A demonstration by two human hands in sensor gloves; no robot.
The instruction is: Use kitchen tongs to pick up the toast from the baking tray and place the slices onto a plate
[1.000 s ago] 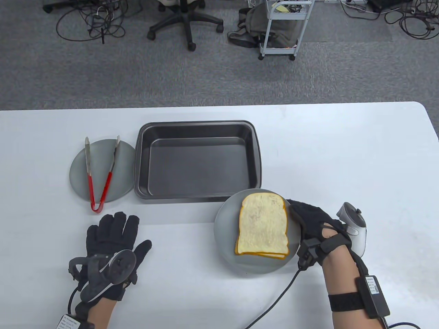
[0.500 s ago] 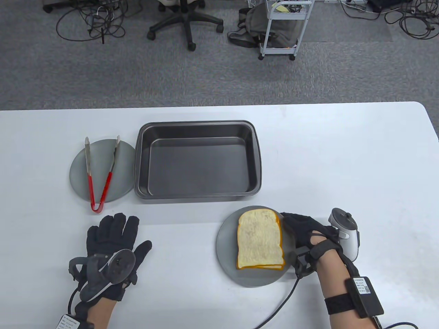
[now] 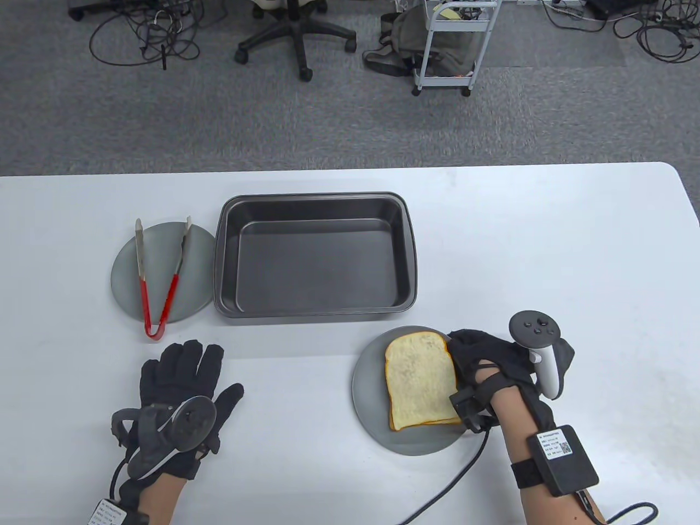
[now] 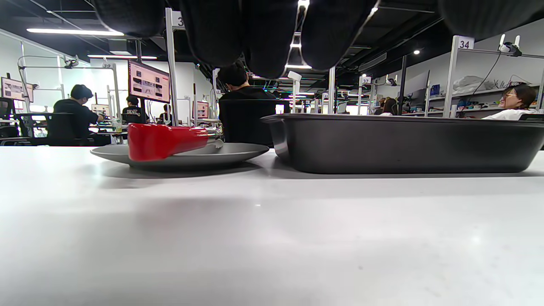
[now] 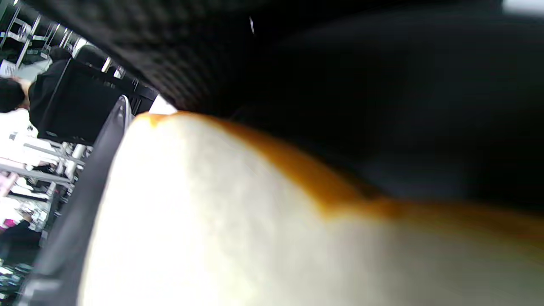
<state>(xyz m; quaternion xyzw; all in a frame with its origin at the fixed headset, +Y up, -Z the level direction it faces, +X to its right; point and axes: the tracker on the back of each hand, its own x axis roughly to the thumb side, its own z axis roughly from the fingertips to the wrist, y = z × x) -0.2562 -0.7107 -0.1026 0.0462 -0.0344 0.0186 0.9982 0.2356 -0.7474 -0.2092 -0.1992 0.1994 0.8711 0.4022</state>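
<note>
Toast (image 3: 421, 383) on plate (image 3: 369, 394), right hand (image 3: 484, 358) apparently touching

- Toast (image 3: 421, 383): pale slices with orange-brown crust, stacked flat on the grey plate (image 3: 372, 399) near the surface's front edge.
- Baking tray (image 3: 315, 254): dark rectangular metal pan, upright, nothing in it, mid-surface.
- Kitchen tongs (image 3: 159, 276): metal arms spread, red handles, lying on a second grey plate (image 3: 123, 273) just left of the tray.
</note>
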